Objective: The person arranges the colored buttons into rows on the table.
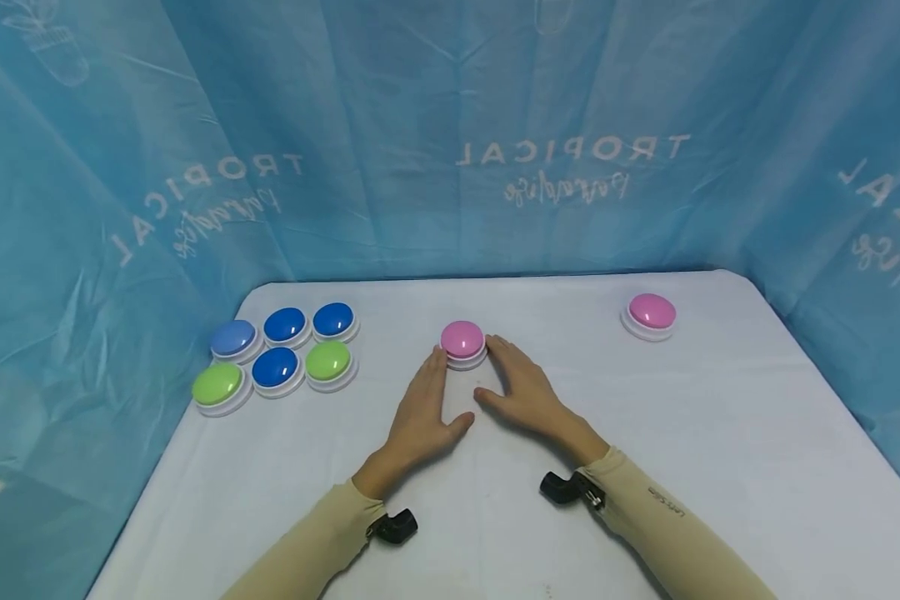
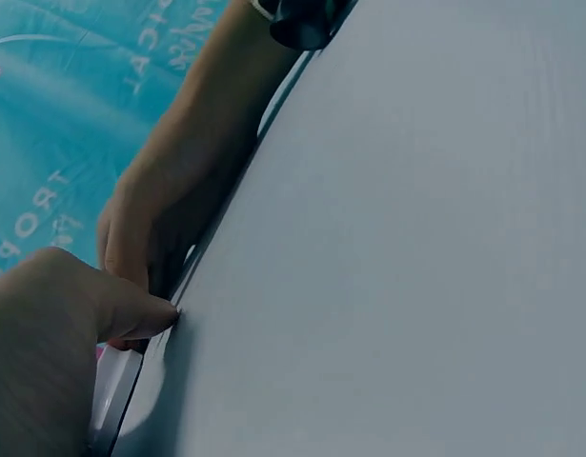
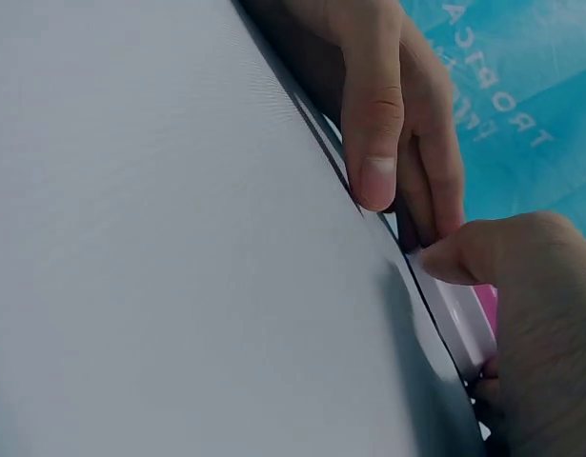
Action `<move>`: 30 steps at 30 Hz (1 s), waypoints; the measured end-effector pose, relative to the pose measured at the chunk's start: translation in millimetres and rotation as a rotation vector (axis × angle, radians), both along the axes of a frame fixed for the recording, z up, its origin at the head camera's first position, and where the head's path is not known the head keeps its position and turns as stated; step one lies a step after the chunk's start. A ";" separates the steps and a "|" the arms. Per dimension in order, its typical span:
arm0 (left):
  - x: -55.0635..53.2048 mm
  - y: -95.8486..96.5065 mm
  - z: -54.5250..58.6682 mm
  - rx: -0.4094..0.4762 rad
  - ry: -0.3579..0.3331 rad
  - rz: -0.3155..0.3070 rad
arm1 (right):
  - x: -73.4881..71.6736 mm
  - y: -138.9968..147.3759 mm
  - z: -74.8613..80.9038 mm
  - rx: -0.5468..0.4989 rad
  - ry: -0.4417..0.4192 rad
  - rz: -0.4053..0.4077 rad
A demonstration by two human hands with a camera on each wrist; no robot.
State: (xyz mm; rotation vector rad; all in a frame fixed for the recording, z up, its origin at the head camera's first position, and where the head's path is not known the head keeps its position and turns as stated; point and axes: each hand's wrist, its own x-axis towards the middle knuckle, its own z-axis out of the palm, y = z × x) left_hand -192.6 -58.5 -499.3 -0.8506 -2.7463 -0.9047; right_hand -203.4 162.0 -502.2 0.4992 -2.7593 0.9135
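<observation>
A round pink push button [image 1: 462, 340] on a white base stands at the middle of the table, between my two hands. My left hand [image 1: 423, 417] has its straight fingertips against the button's left side, with the thumb spread away. At the right side, my right hand [image 1: 525, 392] touches the base with extended fingers, its thumb apart too. In the right wrist view the white base [image 3: 454, 309] shows beside the thumb, with a sliver of pink. The left wrist view shows only part of that base [image 2: 111, 381]; the thumb and hand hide the rest.
On the left of the white table [image 1: 465, 517] several blue buttons [image 1: 275, 367] and two green buttons [image 1: 217, 383] sit close together. Another pink button [image 1: 651, 312] stands at the back right. Blue printed curtains [image 1: 450, 217] surround the table's back and sides.
</observation>
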 end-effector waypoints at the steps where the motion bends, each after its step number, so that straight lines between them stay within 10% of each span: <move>1: -0.3 5.8 -0.2 -0.006 0.006 -0.018 | 3.8 6.8 0.9 -0.004 0.001 -0.018; 18: -22.4 107.0 0.7 -0.214 0.005 -0.133 | 15.2 83.6 -0.3 0.008 -0.023 -0.271; 30: -48.7 136.2 0.5 -0.218 0.040 -0.163 | 2.7 112.7 3.7 0.013 -0.044 -0.289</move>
